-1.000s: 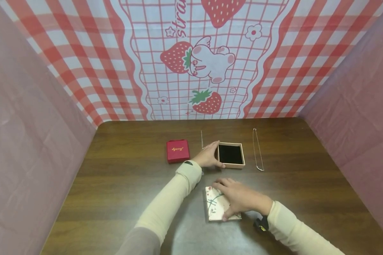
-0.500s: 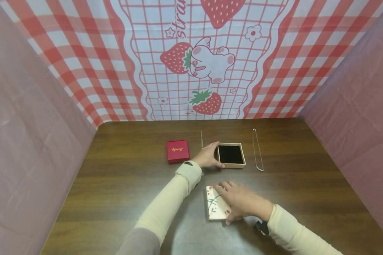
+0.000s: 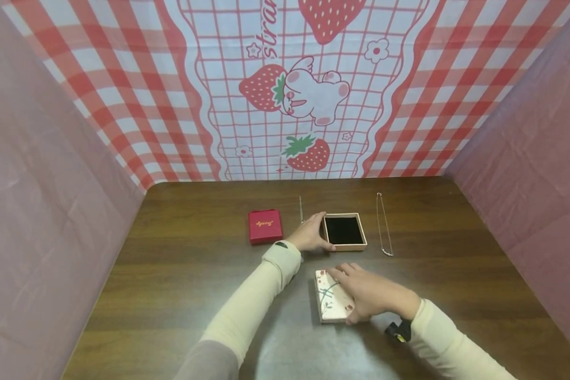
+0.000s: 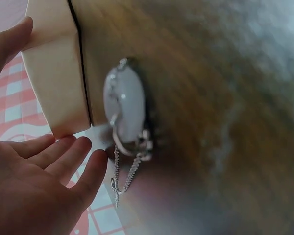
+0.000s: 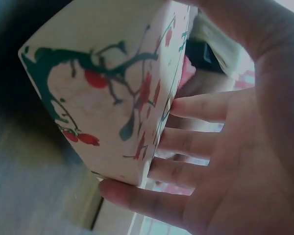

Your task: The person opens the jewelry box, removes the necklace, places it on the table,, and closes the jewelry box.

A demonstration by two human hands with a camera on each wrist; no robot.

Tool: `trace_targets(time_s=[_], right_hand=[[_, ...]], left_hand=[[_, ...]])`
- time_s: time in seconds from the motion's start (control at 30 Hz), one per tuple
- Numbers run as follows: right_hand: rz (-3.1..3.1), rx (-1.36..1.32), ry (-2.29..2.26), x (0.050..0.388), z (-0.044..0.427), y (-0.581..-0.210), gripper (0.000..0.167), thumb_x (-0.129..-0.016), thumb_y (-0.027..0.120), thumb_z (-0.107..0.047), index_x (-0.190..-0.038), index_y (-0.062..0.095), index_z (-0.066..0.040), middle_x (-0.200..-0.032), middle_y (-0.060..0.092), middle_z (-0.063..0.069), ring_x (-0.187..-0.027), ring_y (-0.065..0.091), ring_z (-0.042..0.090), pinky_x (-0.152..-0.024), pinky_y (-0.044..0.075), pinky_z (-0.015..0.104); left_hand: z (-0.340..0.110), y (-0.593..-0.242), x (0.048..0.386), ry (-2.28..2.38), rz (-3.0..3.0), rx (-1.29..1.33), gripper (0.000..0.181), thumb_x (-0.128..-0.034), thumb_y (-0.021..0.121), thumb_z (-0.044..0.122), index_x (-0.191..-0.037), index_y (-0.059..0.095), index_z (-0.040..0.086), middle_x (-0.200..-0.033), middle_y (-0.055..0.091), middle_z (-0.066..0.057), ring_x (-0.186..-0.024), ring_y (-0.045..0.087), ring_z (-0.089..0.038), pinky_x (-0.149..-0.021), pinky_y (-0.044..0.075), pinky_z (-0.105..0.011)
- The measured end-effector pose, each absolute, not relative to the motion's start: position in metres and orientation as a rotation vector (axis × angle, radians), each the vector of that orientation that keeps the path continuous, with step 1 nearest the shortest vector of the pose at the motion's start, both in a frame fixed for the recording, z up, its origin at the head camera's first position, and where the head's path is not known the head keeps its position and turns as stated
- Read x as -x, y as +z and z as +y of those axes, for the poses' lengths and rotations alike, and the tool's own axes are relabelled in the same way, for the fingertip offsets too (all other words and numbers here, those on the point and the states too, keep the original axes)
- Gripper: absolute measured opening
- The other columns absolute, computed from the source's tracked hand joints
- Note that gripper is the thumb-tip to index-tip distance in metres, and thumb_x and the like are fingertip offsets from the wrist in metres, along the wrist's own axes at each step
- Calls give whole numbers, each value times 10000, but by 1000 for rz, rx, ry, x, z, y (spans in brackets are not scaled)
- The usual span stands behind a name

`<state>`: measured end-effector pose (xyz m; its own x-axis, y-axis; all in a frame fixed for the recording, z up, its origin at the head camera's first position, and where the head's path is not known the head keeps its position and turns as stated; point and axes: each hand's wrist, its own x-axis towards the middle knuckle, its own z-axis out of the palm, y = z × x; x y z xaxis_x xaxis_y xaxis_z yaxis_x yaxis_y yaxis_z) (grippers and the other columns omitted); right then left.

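My left hand (image 3: 307, 234) holds the left side of an open jewelry box (image 3: 344, 247), a cream square one with a black pad. In the left wrist view the thumb lies at one end of the box wall (image 4: 59, 73) and the fingertips (image 4: 71, 147) at the other. My right hand (image 3: 374, 292) grips a floral box lid (image 3: 331, 305) between thumb and fingers, nearer the front of the table. Green branches and red blossoms cover this lid in the right wrist view. A necklace (image 4: 125, 103) with a pale oval pendant lies beside the left hand, mostly hidden from the head view.
Left of the box sits a small red box (image 3: 265, 227) with gold lettering. A thin silver necklace (image 3: 383, 224) is laid out to the right. A strawberry-print cloth (image 3: 309, 105) hangs behind the wooden table (image 3: 180, 274), with pink cloth at both sides.
My right hand's grip on the floral lid has shifted, and the lid has moved a little right and toward the open box. The left hand stays at the box.
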<state>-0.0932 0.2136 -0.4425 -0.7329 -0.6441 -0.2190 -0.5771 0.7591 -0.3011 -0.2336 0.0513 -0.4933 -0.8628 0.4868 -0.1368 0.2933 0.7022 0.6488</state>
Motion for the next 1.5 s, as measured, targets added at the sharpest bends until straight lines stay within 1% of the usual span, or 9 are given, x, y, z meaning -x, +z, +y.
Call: trace_targets(time_s=[0.17, 0.27, 0.3, 0.4, 0.57, 0.77, 0.93, 1.13, 1.5], right_hand=[[2687, 967, -310, 101, 223, -437, 1107, -531, 900, -368, -1435, 398, 27, -1325, 525, 159, -1146, 525, 269, -910, 516, 440], [2714, 964, -333, 105, 227, -433, 1113, -532, 899, -365, -1436, 392, 40, -1351, 515, 160, -1164, 521, 264, -914, 514, 434], [2722, 960, -343, 107, 229, -431, 1118, -531, 899, -364, -1438, 389, 43, -1370, 506, 168, -1193, 515, 276, -939, 508, 445], [2743, 954, -366, 112, 233, -427, 1130, -522, 903, -356, -1445, 381, 35, -1390, 497, 170, -1206, 513, 282, -943, 506, 448], [2768, 908, -380, 120, 239, -421, 1121, -530, 917, -354, -1443, 383, 18, -1366, 510, 172, -1162, 530, 275, -899, 516, 435], [2769, 878, -390, 127, 243, -417, 1117, -549, 914, -337, -1437, 368, 62, -1403, 479, 220, -1201, 509, 321, -964, 491, 469], [2767, 849, -398, 131, 245, -414, 1119, -557, 911, -329, -1448, 354, 56, -1410, 471, 228, -1232, 497, 342, -990, 479, 494], [2800, 835, -407, 138, 249, -414, 1107, -555, 908, -316, -1443, 361, 55, -1401, 471, 253, -1254, 485, 397, -1005, 468, 533], [2814, 792, -440, 158, 258, -416, 1099, -563, 901, -298, -1451, 354, 50, -1413, 445, 293, -1293, 442, 449, -1038, 426, 580]], left_hand=[[51, -493, 233, 934, 2621, -603, 1071, -704, 860, 357, -1529, 249, 52, -1576, 329, -130, -1452, 335, -253, -1195, 294, -368], [51, -492, 232, 945, 2615, -602, 1076, -703, 862, 349, -1530, 243, 47, -1577, 325, -135, -1451, 335, -257, -1196, 292, -373], [51, -492, 232, 948, 2611, -601, 1079, -703, 862, 345, -1531, 239, 45, -1579, 321, -137, -1452, 332, -260, -1197, 290, -377], [50, -490, 231, 947, 2599, -593, 1073, -718, 855, 333, -1536, 224, 45, -1586, 307, -138, -1461, 314, -265, -1200, 283, -387], [50, -488, 230, 913, 2603, -584, 1032, -752, 831, 298, -1540, 214, 43, -1584, 307, -143, -1462, 312, -267, -1196, 291, -388], [50, -489, 232, 887, 2616, -594, 999, -771, 815, 262, -1536, 215, 35, -1578, 310, -158, -1456, 319, -282, -1194, 292, -396], [50, -489, 232, 888, 2621, -606, 969, -790, 800, 267, -1531, 224, 29, -1566, 328, -166, -1443, 341, -292, -1186, 307, -405], [50, -489, 232, 911, 2617, -606, 993, -751, 823, 234, -1526, 235, 32, -1551, 352, -166, -1429, 364, -287, -1176, 327, -393], [51, -487, 230, 919, 2606, -606, 1047, -718, 837, 225, -1534, 212, 24, -1569, 325, -166, -1443, 340, -303, -1192, 291, -417]])
